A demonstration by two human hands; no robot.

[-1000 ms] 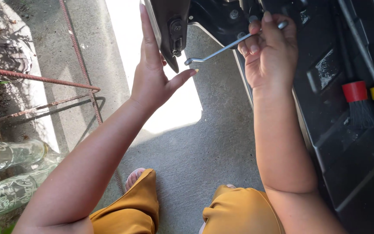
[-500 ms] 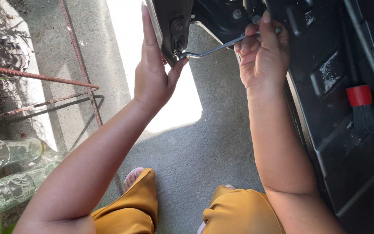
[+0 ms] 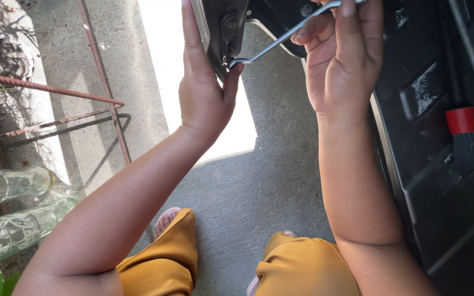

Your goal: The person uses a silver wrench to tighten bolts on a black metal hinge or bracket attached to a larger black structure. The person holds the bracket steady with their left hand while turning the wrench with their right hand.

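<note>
Two clear glass bottles lie at far left beside rusty rebar. The left hand presses flat, fingers straight, against a black metal plate. A bent silver hex key reaches into that plate from the right hand, whose grip is closed around its long arm.

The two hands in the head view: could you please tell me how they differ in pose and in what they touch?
The left hand is flat and open, fingers straight, pressed against the dark metal panel's edge. The right hand is curled in a closed grip around the bent silver metal rod. The left thumb touches the rod's hooked end; the right hand holds its upper part. Both are bare and raised.
</note>
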